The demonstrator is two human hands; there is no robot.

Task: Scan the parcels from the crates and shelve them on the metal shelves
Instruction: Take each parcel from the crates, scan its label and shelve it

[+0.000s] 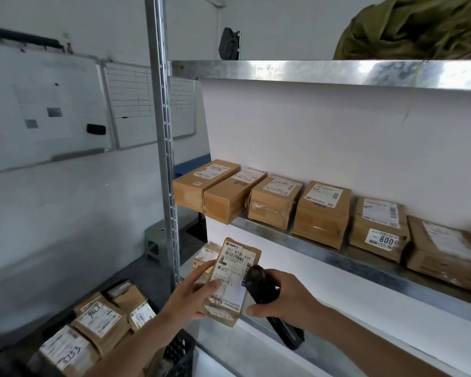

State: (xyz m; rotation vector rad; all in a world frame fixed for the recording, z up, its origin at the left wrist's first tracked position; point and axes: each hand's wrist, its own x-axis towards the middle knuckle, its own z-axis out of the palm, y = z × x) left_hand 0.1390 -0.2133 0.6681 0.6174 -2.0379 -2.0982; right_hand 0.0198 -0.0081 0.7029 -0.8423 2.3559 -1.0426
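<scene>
Left hand [195, 291] pinches the small, seemingly light, stiff cardboard parcel [233, 281] by its edges; right hand [284, 293] grips the scanner [267, 295].

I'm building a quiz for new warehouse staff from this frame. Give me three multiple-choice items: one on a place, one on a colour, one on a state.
1. Where is the crate of parcels?
A. lower left, on the floor
B. top shelf
C. on the whiteboard

2. What colour is the scanner?
A. white
B. black
C. red

3. The left hand is:
A. hanging idle
B. holding a parcel
C. pressing the shelf

Answers: 1 A, it sits beside the shelf post; 2 B, dark body in the right hand; 3 B, fingers wrap its edge.
</scene>
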